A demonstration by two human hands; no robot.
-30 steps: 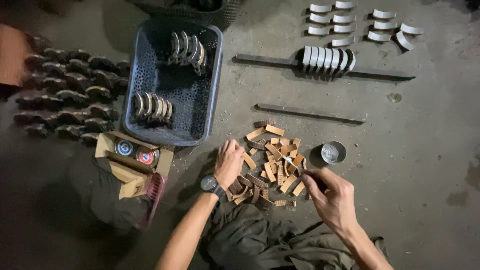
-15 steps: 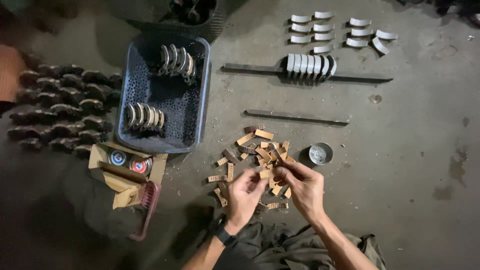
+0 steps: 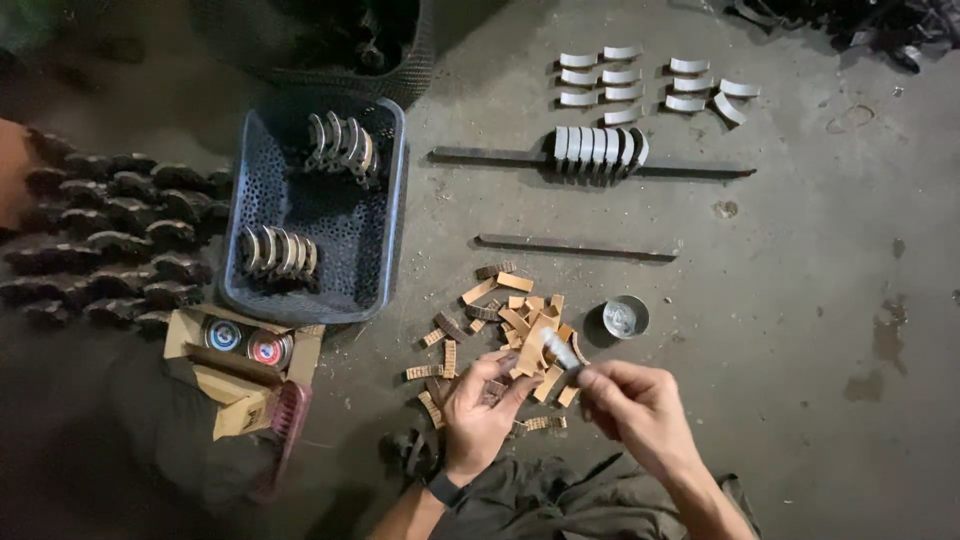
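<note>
My left hand (image 3: 478, 410) cups a brown strip (image 3: 532, 350) over the pile (image 3: 505, 320), and my right hand (image 3: 632, 408) pinches a small pale tube (image 3: 562, 353) against it, fingers closed on both. If I squeeze too hard, I judge the tube's contents could smear my fingers, or the strip could slip back into the pile. I'm low over a stained concrete floor (image 3: 820, 300), dimly lit, with a basket (image 3: 385, 215) and a tin (image 3: 625, 317) nearby.

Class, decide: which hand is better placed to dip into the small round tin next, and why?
Probably the right hand: it lies just below the small round tin, nearer than the left hand, which cradles a tan strip over the pile.
</note>
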